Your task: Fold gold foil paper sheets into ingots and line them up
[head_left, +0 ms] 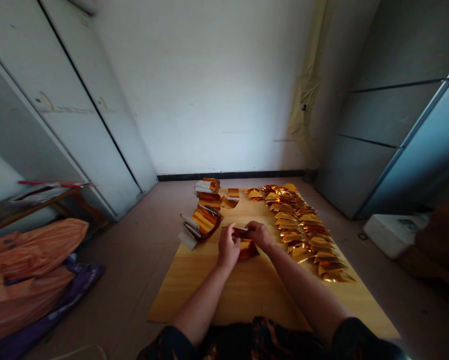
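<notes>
Between my hands, above the middle of the wooden board, is a small sheet of gold foil paper, its top edge pinched or rolled over. My left hand grips its left end. My right hand has its fingers closed on the right end. Just below them a gold foil sheet shows; whether it is part of the held paper I cannot tell. To the left lies a fanned stack of gold foil sheets with pale backs. Folded gold foil pieces stand in rows on the right.
Another foil stack and loose sheets lie at the back. A white wall is ahead, grey cabinets stand left and a fridge-like unit right. Orange plastic bags lie left; a white box sits right.
</notes>
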Demonstrator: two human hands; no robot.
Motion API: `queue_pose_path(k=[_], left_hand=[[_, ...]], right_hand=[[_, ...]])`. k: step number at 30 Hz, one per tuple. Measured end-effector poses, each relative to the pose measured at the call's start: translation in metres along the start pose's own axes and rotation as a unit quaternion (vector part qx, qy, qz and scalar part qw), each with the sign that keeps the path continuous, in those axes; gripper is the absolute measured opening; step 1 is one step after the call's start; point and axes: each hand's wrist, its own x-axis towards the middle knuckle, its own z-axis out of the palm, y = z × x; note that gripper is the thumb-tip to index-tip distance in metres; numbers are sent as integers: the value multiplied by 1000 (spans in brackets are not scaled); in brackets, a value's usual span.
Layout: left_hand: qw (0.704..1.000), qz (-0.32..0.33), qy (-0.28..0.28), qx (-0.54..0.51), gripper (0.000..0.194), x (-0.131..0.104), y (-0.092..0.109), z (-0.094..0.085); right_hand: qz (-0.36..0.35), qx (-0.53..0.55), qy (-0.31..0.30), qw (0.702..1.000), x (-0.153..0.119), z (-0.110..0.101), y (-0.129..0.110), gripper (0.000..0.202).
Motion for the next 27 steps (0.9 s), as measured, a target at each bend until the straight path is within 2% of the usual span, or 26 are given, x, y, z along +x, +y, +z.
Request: queue_pose_path(k=[2, 5, 6, 8, 9, 11, 12, 16, 18, 21, 22, 25, 27], left_hand=[[996, -52, 65, 17, 60, 10, -2, -6], [992, -33, 110, 49, 59, 29, -4, -19], [993, -25, 106, 40, 49, 35, -4, -23], [998, -32, 55, -6, 21, 45, -1, -29], [998, -46, 34, -37, 15, 49, 1, -30], [996, -35, 7, -76, 13, 52, 7, -33], [996, -7, 2, -85, 13, 52, 10, -34], [994, 97, -1, -41, 12, 44, 16, -37], [991, 128, -34, 2, 13, 36, 11, -37], [976, 165, -132, 59, 22, 24, -5, -34], [969, 170, -161, 84, 26, 19, -11, -33], [947, 190, -216, 140, 44, 6, -24, -31], [936, 212, -233, 161, 50, -1, -28, -30]], right_hand=[[-15, 4, 14, 1000, 0, -3, -4, 14], [-50, -15, 41, 998, 0, -9, -12, 19], [-55, -28, 47, 997, 0, -11, -15, 20], [-49, -50, 55, 996, 2, -14, -21, 19], [-43, -54, 57, 996, 3, -15, -24, 19], [-43, -44, 70, 996, 4, -16, -29, 21], [-54, -34, 81, 995, 5, -16, -31, 24], [-157, -38, 116, 980, 2, -18, -26, 26], [-201, -78, 89, 972, -4, -20, -16, 25], [-218, -161, 37, 962, -16, -23, 2, 27], [-220, -199, 3, 955, -21, -24, 7, 26], [-225, -314, -80, 919, -31, -28, 13, 23], [-238, -351, -111, 899, -36, -30, 11, 22]])
